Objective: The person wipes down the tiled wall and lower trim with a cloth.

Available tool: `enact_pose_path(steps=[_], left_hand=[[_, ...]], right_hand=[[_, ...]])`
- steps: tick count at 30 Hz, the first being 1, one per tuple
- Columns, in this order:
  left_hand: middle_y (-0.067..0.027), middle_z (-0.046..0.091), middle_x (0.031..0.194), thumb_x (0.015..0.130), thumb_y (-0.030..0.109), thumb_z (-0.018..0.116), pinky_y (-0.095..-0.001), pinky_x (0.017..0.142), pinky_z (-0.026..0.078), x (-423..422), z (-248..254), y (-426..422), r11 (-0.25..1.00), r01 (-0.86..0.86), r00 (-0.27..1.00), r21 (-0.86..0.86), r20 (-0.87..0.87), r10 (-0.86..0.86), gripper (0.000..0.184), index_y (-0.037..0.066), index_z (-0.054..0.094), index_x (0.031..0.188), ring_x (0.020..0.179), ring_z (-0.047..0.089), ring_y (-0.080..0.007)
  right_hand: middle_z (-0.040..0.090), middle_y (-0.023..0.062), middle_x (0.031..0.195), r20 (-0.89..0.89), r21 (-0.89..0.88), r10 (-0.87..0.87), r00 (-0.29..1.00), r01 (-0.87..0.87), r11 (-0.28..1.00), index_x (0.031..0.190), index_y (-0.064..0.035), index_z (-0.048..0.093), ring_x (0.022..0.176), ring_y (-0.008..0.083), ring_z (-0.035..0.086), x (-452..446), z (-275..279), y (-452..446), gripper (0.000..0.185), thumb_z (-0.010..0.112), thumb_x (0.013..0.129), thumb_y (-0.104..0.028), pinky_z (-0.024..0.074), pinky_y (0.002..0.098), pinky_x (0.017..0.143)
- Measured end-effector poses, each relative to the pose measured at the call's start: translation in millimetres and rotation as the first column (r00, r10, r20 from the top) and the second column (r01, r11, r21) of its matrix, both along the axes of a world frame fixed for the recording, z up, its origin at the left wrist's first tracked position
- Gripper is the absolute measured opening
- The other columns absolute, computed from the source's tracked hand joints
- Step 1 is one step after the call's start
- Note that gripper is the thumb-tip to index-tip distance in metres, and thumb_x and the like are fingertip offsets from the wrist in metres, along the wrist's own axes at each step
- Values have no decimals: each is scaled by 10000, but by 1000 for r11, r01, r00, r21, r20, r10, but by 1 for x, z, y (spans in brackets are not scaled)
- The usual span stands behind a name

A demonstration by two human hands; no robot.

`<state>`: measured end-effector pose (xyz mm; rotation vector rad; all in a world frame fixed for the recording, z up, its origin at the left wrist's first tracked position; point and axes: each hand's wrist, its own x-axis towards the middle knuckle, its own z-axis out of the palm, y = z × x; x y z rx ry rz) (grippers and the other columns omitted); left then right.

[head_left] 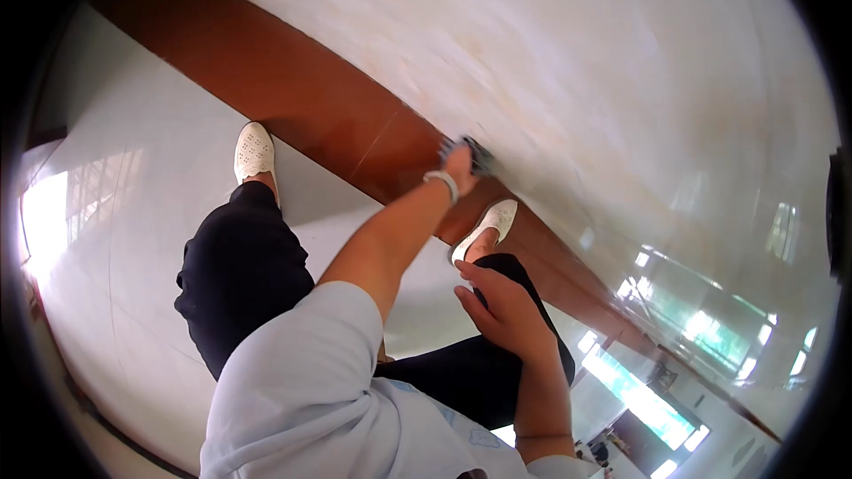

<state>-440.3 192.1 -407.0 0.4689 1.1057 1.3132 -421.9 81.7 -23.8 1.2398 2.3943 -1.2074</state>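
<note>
My left hand [460,168], with a white band at its wrist, is stretched out and closed on a dark grey cloth [480,156], blurred by motion. The cloth touches the upper edge of a reddish-brown strip [328,102], where the pale glossy tiled surface [577,80] begins. Over my bent right leg hangs my right hand [510,310], open and holding nothing, its thumb apart from the fingers. Just beyond its fingertips is a cream perforated shoe [493,223] on my right foot. The other cream shoe [256,153] stands against the strip's lower edge.
Light grey floor tiles [133,239] lie to the left, reflecting bright light. My dark-trousered knees [240,275] are bent on either side of my arms. At the lower right is a bright window [648,404], with its reflections on the glossy surface above.
</note>
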Motion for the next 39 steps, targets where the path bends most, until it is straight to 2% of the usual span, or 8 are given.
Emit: enact_pose_path(steps=[4,7,9,16,25,33,36,39], left_hand=[[-102,623,987,805,34,546,-358,775,498,72,50,6,995,-67,769,-77,631,101,195,14,554,998,877,609,-264],[-198,570,842,647,89,697,-400,683,458,-5,132,-24,939,161,613,304,-777,146,312,11,557,914,818,559,-378],[-206,568,842,638,54,687,-442,689,446,-52,161,-26,941,173,467,290,-866,181,298,7,558,903,802,551,-396],[-98,594,919,848,43,492,-314,701,503,-193,234,-3,851,-522,852,58,92,516,183,9,518,1026,787,592,-187],[-86,615,1010,892,109,542,-338,779,535,-183,362,-129,952,240,969,-189,-13,-246,204,18,552,1074,898,614,-192],[-99,600,1035,901,254,566,-345,780,492,-152,379,-169,744,610,723,-274,-193,-663,407,34,455,1224,939,591,-183],[-184,594,1054,885,257,575,-380,777,483,-160,400,-166,580,791,139,-193,-867,-479,473,-16,426,1240,937,593,-296],[-209,595,1027,884,228,564,-399,754,483,-175,395,-174,611,785,248,102,-955,-160,450,-41,450,1226,885,587,-362]], right_hand=[[632,168,981,19,26,-1,1000,0,1000,1171,-30,562,898,322,607,3,3,0,332,595,875,-174,480,370,786],[631,177,953,-51,105,-22,998,27,994,1163,-29,564,887,334,601,13,4,-4,327,594,870,-171,478,372,777],[634,185,933,-42,129,-15,999,20,991,1132,-26,578,862,355,609,24,5,-4,305,598,861,-166,487,397,755],[652,158,947,8,202,-77,997,74,977,1145,-16,562,851,327,616,61,-11,-12,333,555,880,-220,494,392,723],[369,224,1404,-444,-315,-496,746,388,866,1456,-55,102,995,246,630,48,-15,-17,900,694,805,-246,516,327,785],[578,111,1134,-479,-768,-793,377,258,586,1266,7,441,1026,217,591,4,-66,-40,538,680,798,-108,504,311,832],[592,98,1112,-416,-779,-883,216,416,469,1213,-1,488,1005,198,594,24,-82,-27,424,627,817,-61,516,316,805],[599,84,1088,-522,-543,-839,156,698,467,1167,-13,520,939,172,599,28,-60,-2,359,609,820,-36,518,311,760]])
